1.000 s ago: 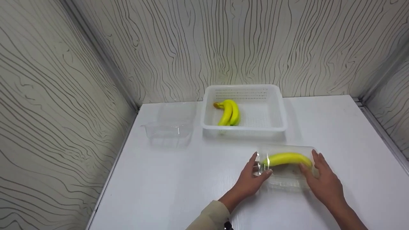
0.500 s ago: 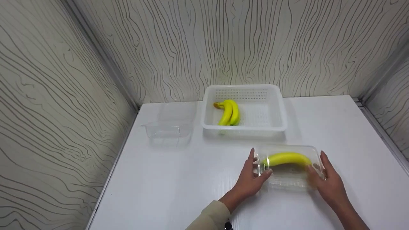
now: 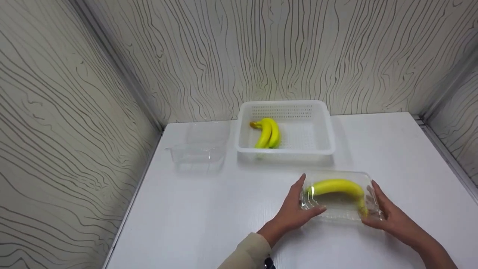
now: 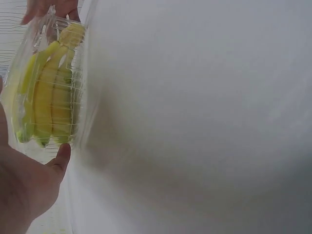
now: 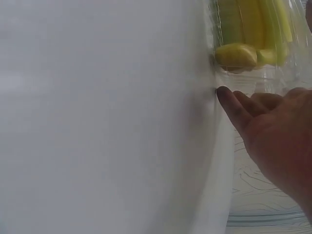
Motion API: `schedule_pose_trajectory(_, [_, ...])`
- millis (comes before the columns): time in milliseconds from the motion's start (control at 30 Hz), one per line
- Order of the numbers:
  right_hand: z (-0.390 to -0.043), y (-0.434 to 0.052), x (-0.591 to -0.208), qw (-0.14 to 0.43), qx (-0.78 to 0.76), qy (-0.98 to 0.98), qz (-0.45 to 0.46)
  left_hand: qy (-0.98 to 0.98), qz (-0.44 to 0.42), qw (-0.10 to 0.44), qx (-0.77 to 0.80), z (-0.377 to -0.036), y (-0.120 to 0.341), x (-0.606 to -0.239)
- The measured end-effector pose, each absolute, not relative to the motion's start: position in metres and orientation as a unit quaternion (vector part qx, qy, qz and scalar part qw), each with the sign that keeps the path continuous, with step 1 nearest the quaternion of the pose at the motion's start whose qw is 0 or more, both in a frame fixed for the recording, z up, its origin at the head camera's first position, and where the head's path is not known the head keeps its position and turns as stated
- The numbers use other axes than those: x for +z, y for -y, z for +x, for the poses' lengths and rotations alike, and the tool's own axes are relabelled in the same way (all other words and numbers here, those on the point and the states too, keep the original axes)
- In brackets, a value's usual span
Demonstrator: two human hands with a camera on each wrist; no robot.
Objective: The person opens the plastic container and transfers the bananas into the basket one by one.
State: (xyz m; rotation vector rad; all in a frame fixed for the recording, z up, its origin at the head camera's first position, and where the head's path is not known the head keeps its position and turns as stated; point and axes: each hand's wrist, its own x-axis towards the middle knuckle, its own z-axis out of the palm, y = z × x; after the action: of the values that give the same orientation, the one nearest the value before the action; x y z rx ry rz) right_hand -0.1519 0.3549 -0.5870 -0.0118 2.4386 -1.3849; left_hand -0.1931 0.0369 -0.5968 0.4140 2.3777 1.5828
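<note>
A clear plastic clamshell container [image 3: 336, 212] with bananas [image 3: 338, 186] inside lies between my two hands at the right front in the head view. My left hand [image 3: 293, 210] grips its left end, thumb at the front and fingers at the far side. At the other end, my right hand [image 3: 394, 216] holds the right side, its thumb low at the near corner. Through the plastic, the left wrist view shows several bananas [image 4: 48, 97] side by side. Their stem end [image 5: 236, 56] points toward my right hand in the right wrist view. Whether the container touches the table cannot be told.
A white perforated basket [image 3: 285, 151] stands at the back of the white table [image 3: 209, 216], with a bunch of bananas [image 3: 268, 133] in its left part. Left of it sits another clear container [image 3: 198, 154], lid raised. Patterned walls [image 3: 209, 56] enclose the back and sides.
My right hand has slid from over the container's top to its right end and lower near corner. My left hand has shifted slightly right along its end, and the container has tilted a little.
</note>
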Motion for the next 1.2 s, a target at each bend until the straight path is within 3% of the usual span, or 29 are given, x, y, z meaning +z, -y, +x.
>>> schedule_pose_trajectory(333, [-0.153,-0.357,-0.588,0.197,-0.496,-0.845,0.002,-0.851,0.187,0.103,0.481,-0.194,-0.037,-0.598])
schedule_pose_trajectory(800, [-0.151,-0.358,-0.594,0.199,-0.541,-0.817,-0.013,-0.941,0.236,0.005,0.241,-0.200,-0.051,-0.587])
schedule_pose_trajectory(1200, [-0.152,-0.362,-0.593,0.215,-0.522,-0.826,-0.005,-0.946,0.260,0.001,0.195,-0.207,-0.058,-0.587])
